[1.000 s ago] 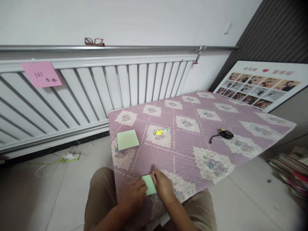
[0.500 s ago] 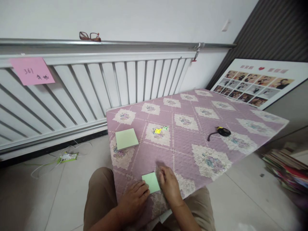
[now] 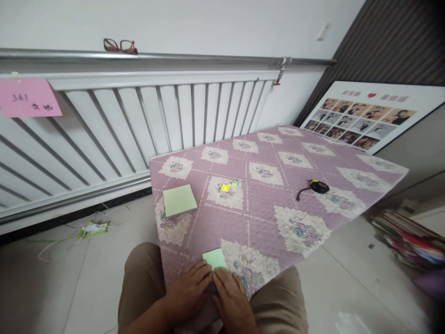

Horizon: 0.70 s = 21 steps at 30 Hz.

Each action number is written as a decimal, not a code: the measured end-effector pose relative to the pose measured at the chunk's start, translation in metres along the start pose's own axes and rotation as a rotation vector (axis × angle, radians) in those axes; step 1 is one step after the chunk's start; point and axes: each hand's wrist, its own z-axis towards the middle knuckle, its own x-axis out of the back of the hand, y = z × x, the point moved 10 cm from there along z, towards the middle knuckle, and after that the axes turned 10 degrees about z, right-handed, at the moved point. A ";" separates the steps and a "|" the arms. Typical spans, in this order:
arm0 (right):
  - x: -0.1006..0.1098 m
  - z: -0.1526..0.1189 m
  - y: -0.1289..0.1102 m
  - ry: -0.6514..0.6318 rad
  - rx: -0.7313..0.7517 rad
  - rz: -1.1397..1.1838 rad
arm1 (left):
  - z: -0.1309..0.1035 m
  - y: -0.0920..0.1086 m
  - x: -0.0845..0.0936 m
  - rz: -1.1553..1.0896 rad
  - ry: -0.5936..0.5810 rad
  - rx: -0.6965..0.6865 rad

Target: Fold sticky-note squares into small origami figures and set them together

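A small light-green square of paper point(image 3: 214, 258) lies flat near the table's front edge. My left hand point(image 3: 190, 286) rests at its left corner, fingers stretched out and lying down on it. From the right side, my right hand point(image 3: 232, 297) lays extended fingers across its near part, which is hidden under them. Neither hand grips anything. Farther up on the left sits a thick pad of pale-green square paper point(image 3: 180, 201). Beyond the hands are a small yellow folded paper piece point(image 3: 225, 188) and a small green one point(image 3: 236, 183), side by side.
A table with a purple floral cloth point(image 3: 222, 222) stands against a white radiator point(image 3: 181, 113). To the right lies a black object with a short cord and yellow part point(image 3: 319, 186). Glasses point(image 3: 121, 46) rest on the pipe. A photo board point(image 3: 385, 95) leans at the back right.
My right hand has come down from the right of the green sheet, with its fingers curled, onto the near part, flattening out. The left hand stays at the sheet's left corner.
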 end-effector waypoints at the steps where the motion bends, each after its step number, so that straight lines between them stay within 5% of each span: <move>1: 0.001 0.000 -0.001 -0.005 0.002 -0.003 | -0.001 -0.003 -0.001 0.000 -0.011 -0.005; 8: -0.004 -0.002 -0.006 -0.110 0.023 -0.032 | 0.002 -0.025 -0.002 0.038 -0.071 0.010; 21: -0.010 -0.002 -0.007 -0.163 -0.021 -0.038 | 0.006 -0.030 -0.005 0.089 -0.038 0.087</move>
